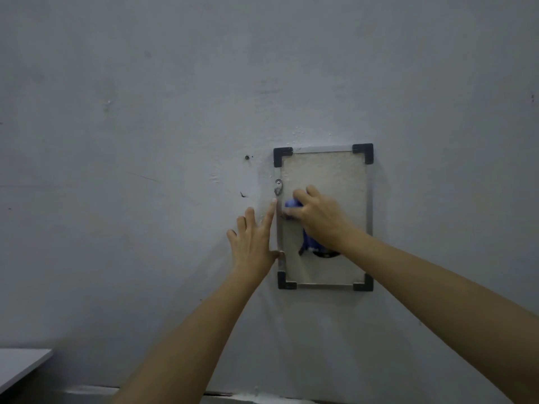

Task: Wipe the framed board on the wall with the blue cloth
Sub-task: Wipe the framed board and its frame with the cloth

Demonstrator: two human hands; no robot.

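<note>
A small framed board (329,176) hangs upright on the grey wall, with a pale dull surface, a thin metal frame and black corner caps. My right hand (318,217) is bunched around the blue cloth (292,205) and presses it on the board's left-middle area. Some cloth hangs below the wrist near a dark patch (326,254) on the board. My left hand (253,240) lies flat on the wall with fingers spread, its forefinger and thumb touching the frame's left edge.
A metal hanger bracket (278,186) sits on the frame's left side. A screw (247,156) and small marks dot the wall left of the board. A pale tabletop corner (20,367) shows at the lower left. The wall's foot runs along the bottom.
</note>
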